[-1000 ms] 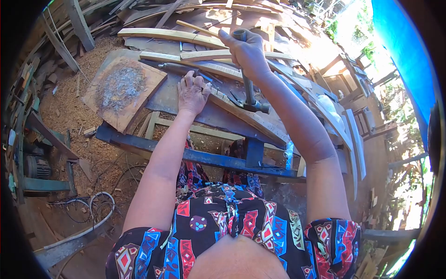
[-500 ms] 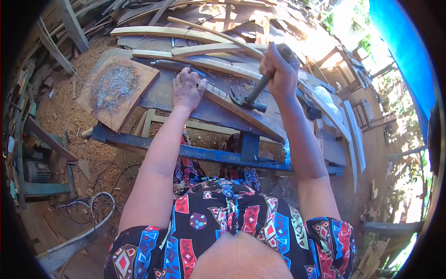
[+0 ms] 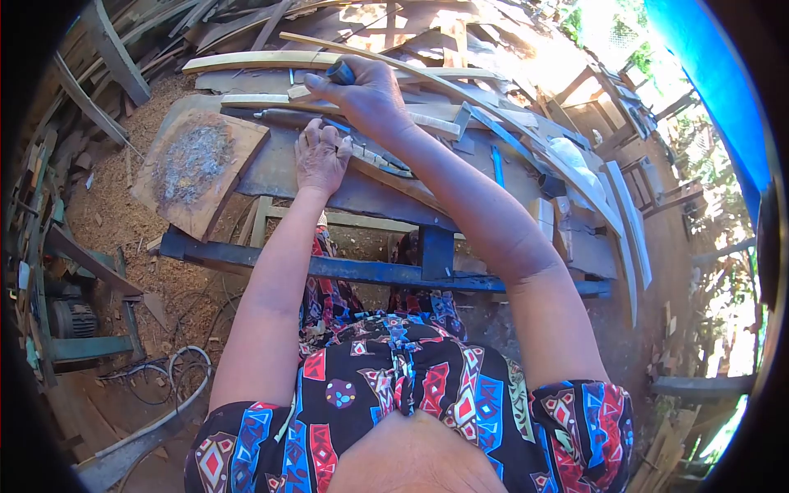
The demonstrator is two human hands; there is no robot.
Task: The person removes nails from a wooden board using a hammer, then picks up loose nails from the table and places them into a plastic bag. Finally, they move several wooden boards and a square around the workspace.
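My right hand (image 3: 370,94) is closed around the hammer (image 3: 339,72), whose dark handle end sticks out by the thumb. Most of the hammer is hidden behind the hand and forearm. Curled over the left end of a narrow wooden strip (image 3: 411,187) is my left hand (image 3: 322,158), its fingers bent and pressed down. The strip lies slantwise on the dark bench (image 3: 271,168), partly under my right forearm. A grey pointed tool (image 3: 279,115) lies just beyond my left hand.
A square board (image 3: 197,160) with a grey, rough patch sits at the bench's left. Long curved wood strips (image 3: 255,60) lie across the far side. A blue bar (image 3: 498,166) and wood blocks (image 3: 542,215) are at the right. A blue beam (image 3: 353,269) runs along the near edge.
My right hand has swung left and away from my body with the hammer, beyond my left hand. My left hand stays on the strip; the whole view has shifted slightly.
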